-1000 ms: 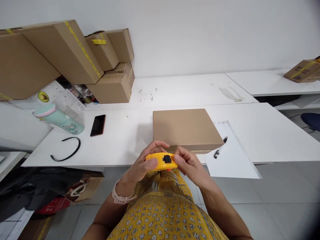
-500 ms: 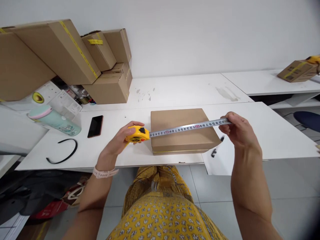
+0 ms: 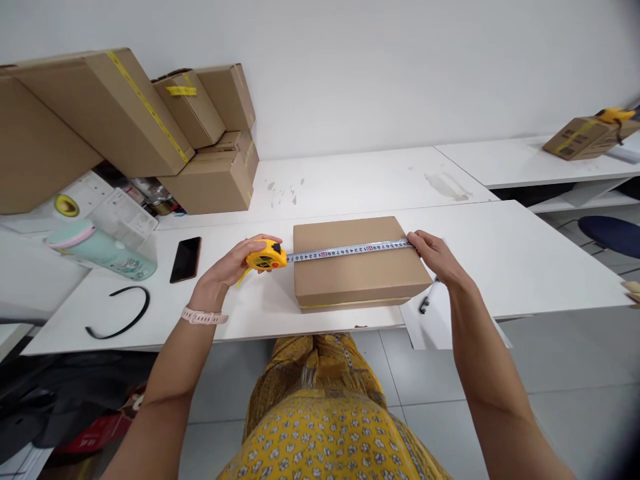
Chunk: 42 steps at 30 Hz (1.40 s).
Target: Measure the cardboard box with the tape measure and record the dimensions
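Observation:
A flat brown cardboard box [image 3: 357, 277] lies on the white table [image 3: 500, 253] in front of me. My left hand [image 3: 233, 263] grips the yellow tape measure case [image 3: 265, 255] just left of the box. The silver tape blade [image 3: 350, 251] stretches across the box's top to its right edge. There my right hand [image 3: 434, 253] pinches the blade's end and presses it down at that edge.
A black phone [image 3: 185, 259], a black headband [image 3: 120, 313] and a mint bottle [image 3: 100, 252] lie to the left. Stacked cardboard boxes [image 3: 125, 113] fill the back left. A pen [image 3: 429, 299] rests on white paper [image 3: 440, 323] right of the box. Another box [image 3: 585, 137] sits far right.
The tape went from closed in both hands near my lap to pulled out. My right hand has drawn back left and lowered the blade onto the box's right edge.

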Each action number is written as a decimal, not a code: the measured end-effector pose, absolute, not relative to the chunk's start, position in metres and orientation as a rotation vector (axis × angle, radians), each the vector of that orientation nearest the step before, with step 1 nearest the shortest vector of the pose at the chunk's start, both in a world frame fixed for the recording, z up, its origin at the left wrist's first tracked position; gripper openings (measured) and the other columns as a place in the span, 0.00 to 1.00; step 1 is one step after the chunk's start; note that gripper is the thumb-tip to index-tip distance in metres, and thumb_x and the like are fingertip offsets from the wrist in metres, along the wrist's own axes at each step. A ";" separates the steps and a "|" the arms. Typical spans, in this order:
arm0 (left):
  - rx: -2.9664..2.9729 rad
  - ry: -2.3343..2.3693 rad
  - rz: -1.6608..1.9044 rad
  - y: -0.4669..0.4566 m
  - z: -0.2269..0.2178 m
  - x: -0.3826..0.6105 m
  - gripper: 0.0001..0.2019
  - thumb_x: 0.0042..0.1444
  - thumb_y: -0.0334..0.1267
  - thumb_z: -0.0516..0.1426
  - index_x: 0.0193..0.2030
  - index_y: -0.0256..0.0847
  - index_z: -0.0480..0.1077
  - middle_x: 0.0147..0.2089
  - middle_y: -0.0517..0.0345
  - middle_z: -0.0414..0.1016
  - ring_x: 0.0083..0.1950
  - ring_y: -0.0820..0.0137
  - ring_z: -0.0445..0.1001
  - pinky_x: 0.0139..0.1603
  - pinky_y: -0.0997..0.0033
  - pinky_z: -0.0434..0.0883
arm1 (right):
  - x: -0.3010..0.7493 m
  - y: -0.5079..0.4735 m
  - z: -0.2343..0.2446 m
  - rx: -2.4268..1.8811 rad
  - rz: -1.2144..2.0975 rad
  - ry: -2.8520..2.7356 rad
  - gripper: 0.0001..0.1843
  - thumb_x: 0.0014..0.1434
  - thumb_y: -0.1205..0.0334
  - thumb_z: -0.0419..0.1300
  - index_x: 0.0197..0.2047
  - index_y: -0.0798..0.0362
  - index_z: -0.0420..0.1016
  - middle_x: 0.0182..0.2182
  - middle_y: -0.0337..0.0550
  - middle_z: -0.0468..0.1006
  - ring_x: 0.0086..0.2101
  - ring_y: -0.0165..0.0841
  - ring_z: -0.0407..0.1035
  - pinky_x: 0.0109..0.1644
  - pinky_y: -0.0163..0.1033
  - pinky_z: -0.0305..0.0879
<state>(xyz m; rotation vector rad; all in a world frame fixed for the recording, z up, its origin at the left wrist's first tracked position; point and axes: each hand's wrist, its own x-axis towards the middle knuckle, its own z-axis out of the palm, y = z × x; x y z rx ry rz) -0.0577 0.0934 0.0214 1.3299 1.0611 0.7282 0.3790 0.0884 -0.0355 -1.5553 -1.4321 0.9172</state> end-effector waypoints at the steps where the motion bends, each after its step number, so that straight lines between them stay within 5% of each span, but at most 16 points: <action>1: 1.343 1.047 0.720 0.096 0.022 -0.056 0.23 0.55 0.51 0.60 0.53 0.39 0.75 0.46 0.50 0.79 0.38 0.65 0.75 0.31 0.72 0.69 | 0.377 0.088 -0.034 -1.584 0.913 -1.444 0.25 0.64 0.40 0.57 0.27 0.51 0.60 0.26 0.33 0.60 0.29 0.27 0.55 0.33 0.35 0.52; 20: 1.380 0.952 0.687 0.107 0.014 -0.059 0.25 0.56 0.51 0.60 0.55 0.39 0.73 0.47 0.49 0.77 0.39 0.68 0.73 0.35 0.71 0.67 | 0.366 0.083 -0.035 -1.650 1.157 -1.385 0.30 0.62 0.29 0.52 0.38 0.49 0.73 0.39 0.41 0.76 0.40 0.38 0.68 0.42 0.39 0.62; 32: 1.473 1.014 0.683 0.084 0.035 -0.055 0.27 0.54 0.50 0.63 0.58 0.39 0.71 0.46 0.49 0.77 0.39 0.67 0.73 0.34 0.72 0.66 | 0.373 0.081 -0.009 -1.701 0.866 -1.676 0.24 0.66 0.40 0.52 0.28 0.50 0.64 0.28 0.39 0.69 0.31 0.32 0.61 0.34 0.38 0.58; 36: 1.468 0.857 0.544 0.025 0.050 -0.033 0.37 0.47 0.41 0.69 0.66 0.47 0.66 0.55 0.49 0.72 0.47 0.62 0.75 0.39 0.68 0.72 | 0.373 0.083 0.016 -1.528 0.665 -1.512 0.21 0.66 0.41 0.53 0.31 0.49 0.68 0.30 0.41 0.72 0.33 0.34 0.66 0.37 0.39 0.64; 38: 1.307 0.659 0.374 -0.007 0.044 -0.005 0.43 0.47 0.40 0.69 0.70 0.47 0.61 0.51 0.50 0.74 0.41 0.66 0.75 0.36 0.68 0.73 | 0.362 0.092 0.030 -1.419 0.585 -1.503 0.19 0.66 0.44 0.54 0.32 0.49 0.70 0.32 0.41 0.73 0.35 0.34 0.67 0.40 0.40 0.65; 42: 1.012 0.581 0.332 -0.046 0.013 0.067 0.36 0.40 0.38 0.73 0.57 0.41 0.67 0.43 0.55 0.72 0.36 0.71 0.71 0.33 0.70 0.70 | 0.324 0.128 0.043 -1.345 0.658 -1.833 0.17 0.67 0.49 0.54 0.34 0.51 0.72 0.35 0.44 0.75 0.37 0.35 0.66 0.42 0.41 0.62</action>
